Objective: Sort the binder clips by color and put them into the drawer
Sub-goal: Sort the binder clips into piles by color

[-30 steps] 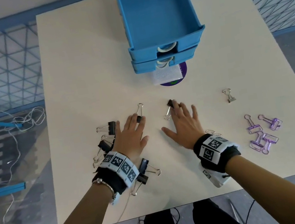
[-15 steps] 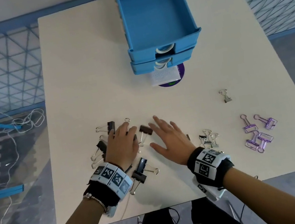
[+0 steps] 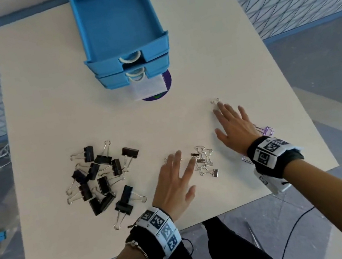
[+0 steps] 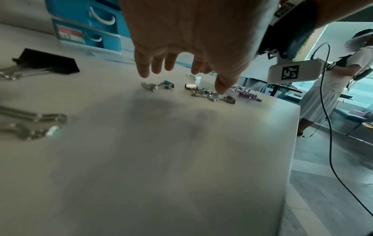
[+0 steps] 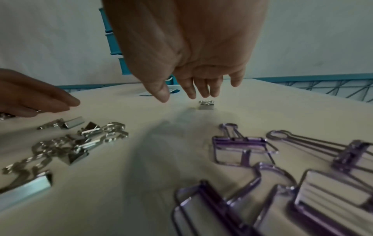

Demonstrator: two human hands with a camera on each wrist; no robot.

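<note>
Silver stray clip [image 3: 215, 101], light and slippery: pinch its wire handles; right hand [image 3: 232, 126] and left hand [image 3: 174, 185] fingers spread, empty.

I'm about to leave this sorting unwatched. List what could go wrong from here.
1. The lone silver clip lies apart from the silver pile; the right hand reaching with flat fingers may push it farther rather than gather it.
2. The purple clips lie under the right wrist, near the table edge; a sweep back could knock them off.
3. The left hand may scatter the silver pile.
</note>
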